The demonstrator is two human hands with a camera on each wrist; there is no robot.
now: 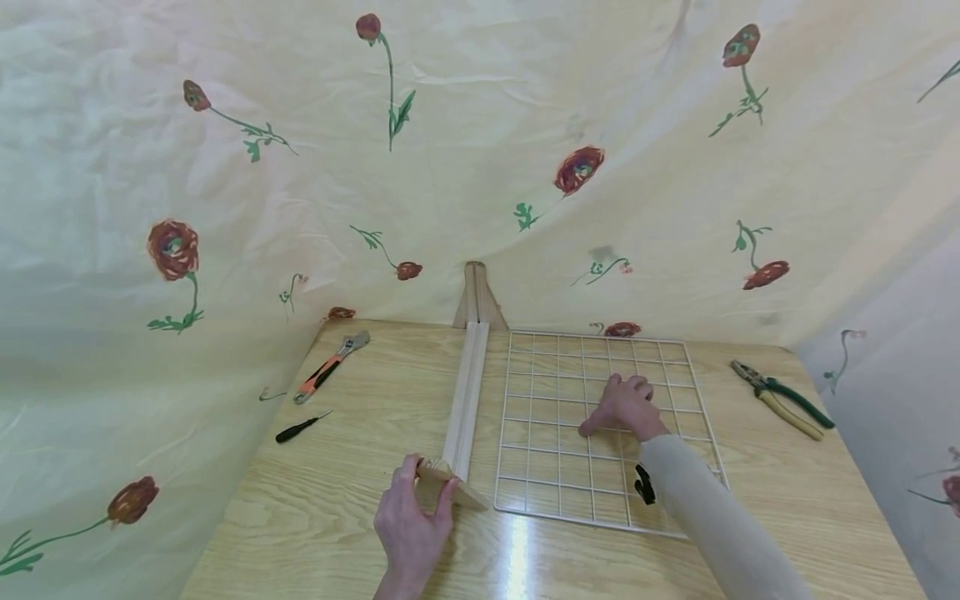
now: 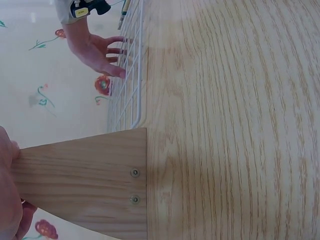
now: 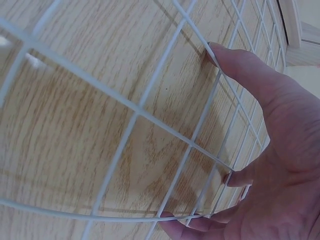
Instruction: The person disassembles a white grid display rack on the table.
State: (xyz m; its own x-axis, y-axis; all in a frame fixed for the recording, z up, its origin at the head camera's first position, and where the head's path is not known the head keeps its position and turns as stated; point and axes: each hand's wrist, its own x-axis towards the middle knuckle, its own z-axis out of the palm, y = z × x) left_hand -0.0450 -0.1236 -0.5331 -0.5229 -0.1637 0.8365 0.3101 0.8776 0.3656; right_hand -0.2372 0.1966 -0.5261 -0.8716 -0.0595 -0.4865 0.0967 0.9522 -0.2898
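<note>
My left hand (image 1: pixel 413 526) grips the near end piece (image 2: pixel 85 182) of a wooden stand, thumb on one side and fingers on the other. That trapezoid board stands upright on the table, and two screw heads show in it. A long pale rail (image 1: pixel 467 392) runs from it to a matching far end piece (image 1: pixel 480 296). My right hand (image 1: pixel 624 407) is over a white wire grid panel (image 1: pixel 558 458) beside the stand. In the right wrist view its thumb and spread fingers (image 3: pixel 240 65) reach through the grid's openings and hold against the wires.
An adjustable wrench (image 1: pixel 330 368) and a black screwdriver (image 1: pixel 302 427) lie at the left of the wood-grain table (image 1: pixel 300 533). Pliers (image 1: pixel 780 402) with green and yellow handles lie at the right. Flowered cloth (image 1: pixel 480 125) hangs behind the table.
</note>
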